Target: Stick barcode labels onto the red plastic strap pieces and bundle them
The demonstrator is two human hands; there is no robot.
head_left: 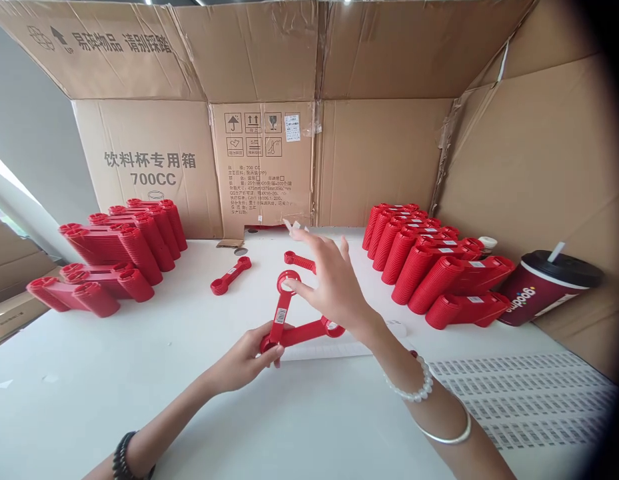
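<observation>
In the head view, the labelled red piece [283, 301] is held above the counter [114, 373], its near end clamped by the left hand [246, 357] beside a second red piece [308, 332]. The right hand [339, 283] is held open, thumb at the far ring. Gripped at one end only, the labelled piece could be twisted loose by an off-centre push! Its long axis is pointed away from the body, slanted slightly right.

The left grip [254, 353] is pinched, its thumb pressing across the front against curled fingers; the left forearm [174, 413] slants away below and left of it. The right grip [334, 283] sits above and right of the left grip, loosely spread, thumb reaching left, with the right forearm [406, 367] trailing below and right.
</observation>
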